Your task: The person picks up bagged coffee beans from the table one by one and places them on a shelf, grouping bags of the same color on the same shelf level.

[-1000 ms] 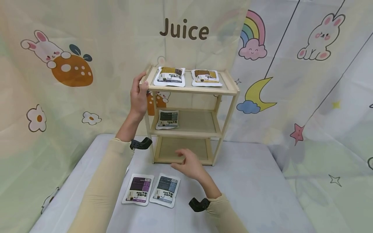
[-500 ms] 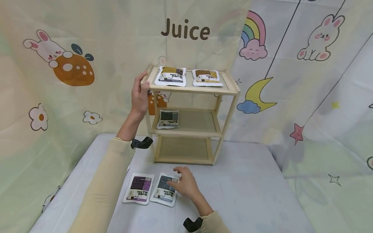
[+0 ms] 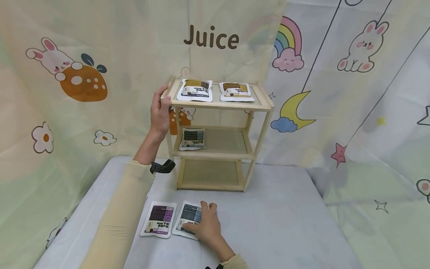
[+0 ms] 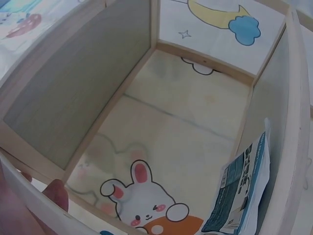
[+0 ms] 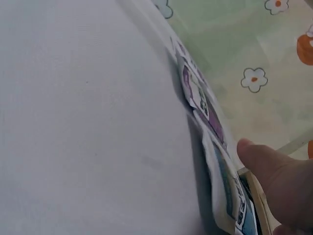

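My left hand (image 3: 160,116) grips the top left corner of a three-tier wooden shelf rack (image 3: 215,154). Its fingertips show at the lower left of the left wrist view. Over a white pouch with a blue-grey label (image 3: 189,213), lying on the table, my right hand (image 3: 208,227) is spread with thumb and fingers apart. It hides the pouch's right side in the head view. In the right wrist view the thumb (image 5: 266,169) stands above that pouch (image 5: 222,188). Just left of it lies a purple-labelled pouch (image 3: 159,219), flat on the white cloth.
Two pouches, one yellow-labelled (image 3: 195,90) and one brown-and-orange (image 3: 236,92), lie on the top tier. A dark green pouch (image 3: 192,139) sits at the left of the middle tier (image 3: 228,140). Behind hangs a printed cloth (image 3: 134,56) reading "Juice".
My right hand has come from in front of the bottom tier down toward the viewer, onto the blue-grey pouch. My left hand has kept its grip on the rack's corner.
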`<state>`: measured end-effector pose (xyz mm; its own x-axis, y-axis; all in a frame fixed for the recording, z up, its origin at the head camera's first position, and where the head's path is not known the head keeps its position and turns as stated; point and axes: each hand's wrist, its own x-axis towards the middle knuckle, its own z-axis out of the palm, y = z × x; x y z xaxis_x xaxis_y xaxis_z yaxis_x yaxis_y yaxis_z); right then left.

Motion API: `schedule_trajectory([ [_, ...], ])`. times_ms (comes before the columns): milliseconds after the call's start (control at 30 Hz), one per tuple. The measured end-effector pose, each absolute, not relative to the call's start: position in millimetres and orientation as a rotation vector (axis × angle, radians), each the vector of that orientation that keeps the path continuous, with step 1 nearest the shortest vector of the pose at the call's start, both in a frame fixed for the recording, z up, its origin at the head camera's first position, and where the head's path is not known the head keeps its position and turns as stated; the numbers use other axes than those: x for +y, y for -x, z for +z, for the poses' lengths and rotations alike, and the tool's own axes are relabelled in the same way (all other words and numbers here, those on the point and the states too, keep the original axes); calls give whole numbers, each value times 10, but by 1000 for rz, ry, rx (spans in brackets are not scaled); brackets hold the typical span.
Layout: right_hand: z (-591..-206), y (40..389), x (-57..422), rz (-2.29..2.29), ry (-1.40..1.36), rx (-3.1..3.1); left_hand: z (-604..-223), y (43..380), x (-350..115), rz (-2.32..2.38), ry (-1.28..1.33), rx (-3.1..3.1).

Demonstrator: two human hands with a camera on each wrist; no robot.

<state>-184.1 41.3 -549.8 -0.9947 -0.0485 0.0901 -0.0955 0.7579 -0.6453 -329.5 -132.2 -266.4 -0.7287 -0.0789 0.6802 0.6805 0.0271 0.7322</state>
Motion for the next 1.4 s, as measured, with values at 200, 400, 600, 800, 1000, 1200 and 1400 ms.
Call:
schedule_trajectory([
  [200,-5568,1867,320,1080,-81,-2832,-2748,3425,-1333,-1749,602,-1741],
  [400,-5594,1862,284,1247,-69,-2777,-2684,3317,-1315,-1767,622,-1744],
  [600,-5594,1848,304,1446,-134,-2721,-2829,3543,-1365,-1775,638,-1709],
  [800,-5556,1892,375,1573,-187,-2692,-2826,3556,-1355,-1763,625,-1704],
  [1000,-5427,1952,492,1587,-223,-2748,-2825,3548,-1359,-1773,606,-1718],
  [1200,-5184,1984,648,1645,-264,-2771,-2752,3425,-1335,-1789,617,-1725],
  [1400,-4885,2044,812,1672,-319,-2741,-2641,3229,-1279,-1802,641,-1714],
])
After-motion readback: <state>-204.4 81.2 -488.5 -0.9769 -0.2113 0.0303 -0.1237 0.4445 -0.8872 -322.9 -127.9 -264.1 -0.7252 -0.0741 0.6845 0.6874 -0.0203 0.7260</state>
